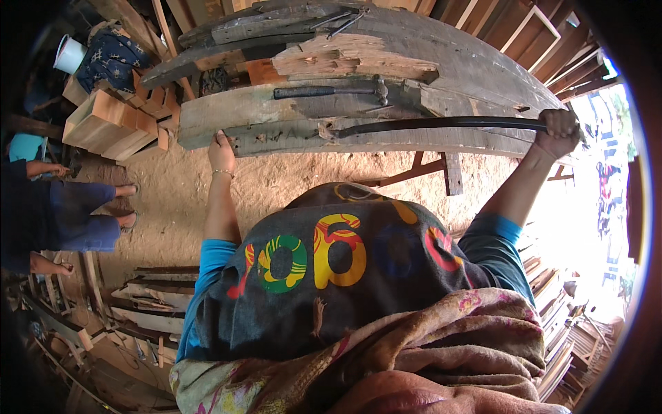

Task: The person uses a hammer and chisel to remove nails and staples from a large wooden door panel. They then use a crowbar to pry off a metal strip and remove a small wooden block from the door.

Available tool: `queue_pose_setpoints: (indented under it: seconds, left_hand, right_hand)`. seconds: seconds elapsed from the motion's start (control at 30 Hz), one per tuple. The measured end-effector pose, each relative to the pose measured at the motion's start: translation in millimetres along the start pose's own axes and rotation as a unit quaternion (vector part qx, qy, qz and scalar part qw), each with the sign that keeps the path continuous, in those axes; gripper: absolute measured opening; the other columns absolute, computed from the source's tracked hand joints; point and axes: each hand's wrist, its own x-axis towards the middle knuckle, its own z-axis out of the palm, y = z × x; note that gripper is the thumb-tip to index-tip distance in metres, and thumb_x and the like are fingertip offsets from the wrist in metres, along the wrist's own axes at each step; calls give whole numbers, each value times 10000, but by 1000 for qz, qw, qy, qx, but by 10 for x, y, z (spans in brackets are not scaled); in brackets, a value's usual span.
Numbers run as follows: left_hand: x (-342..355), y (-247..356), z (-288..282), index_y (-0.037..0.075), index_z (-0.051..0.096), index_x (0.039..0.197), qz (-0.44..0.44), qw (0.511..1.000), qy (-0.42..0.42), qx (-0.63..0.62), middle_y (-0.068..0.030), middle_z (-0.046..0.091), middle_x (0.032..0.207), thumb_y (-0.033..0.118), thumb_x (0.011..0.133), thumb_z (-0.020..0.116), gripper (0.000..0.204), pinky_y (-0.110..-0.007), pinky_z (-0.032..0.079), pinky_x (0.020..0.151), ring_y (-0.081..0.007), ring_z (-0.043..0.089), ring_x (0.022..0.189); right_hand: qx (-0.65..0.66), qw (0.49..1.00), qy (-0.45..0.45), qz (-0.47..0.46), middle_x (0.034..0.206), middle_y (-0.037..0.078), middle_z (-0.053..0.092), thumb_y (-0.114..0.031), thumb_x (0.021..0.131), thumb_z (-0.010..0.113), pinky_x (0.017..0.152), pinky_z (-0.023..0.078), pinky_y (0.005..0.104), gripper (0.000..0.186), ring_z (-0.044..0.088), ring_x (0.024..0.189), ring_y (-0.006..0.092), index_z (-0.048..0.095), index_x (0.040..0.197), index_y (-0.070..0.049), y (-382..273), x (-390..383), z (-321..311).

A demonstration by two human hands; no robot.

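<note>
My right hand [558,132] is wrapped round the far right end of a long dark pry bar [441,123]. The bar lies nearly level over the weathered boards, and its other end touches the nearest plank [283,136] beside a splintered spot. At the left end of that plank my left hand [221,153] grips the front edge, thumb on top. A ball-peen hammer [303,92] with a dark handle lies on the board just behind, and a thin metal piece [378,108] rests by its head. Pliers [345,26] lie open farther back.
Broken, splintered wood [352,55] shows behind the hammer. Wooden blocks [110,124] are stacked at the left, near a white bucket [69,54]. Another person [76,214] stands at the left. Loose timber [155,297] lies at the lower left; a wooden support [452,174] stands under the boards.
</note>
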Motion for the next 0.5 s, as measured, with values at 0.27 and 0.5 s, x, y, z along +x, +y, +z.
queue_pose_setpoints:
  seconds: [0.27,0.5]
  left_hand:
    - [-46,73,-27,-6,612,923,-18,999,-20,37,-121,632,807,414,973,354,495,-392,443,628,-262,569,671]
    - [-33,26,-69,-56,566,1105,-16,998,-40,46,-211,614,1063,450,961,367,562,-421,453,824,-349,590,950]
  right_hand:
    - [86,995,50,14,473,-9,322,-187,831,454,397,299,271,303,302,393,126,351,550,-139,-51,-443,-1057]
    - [312,949,47,8,486,-8,328,-188,829,420,405,318,266,291,300,402,137,353,549,-145,-81,-579,-1169]
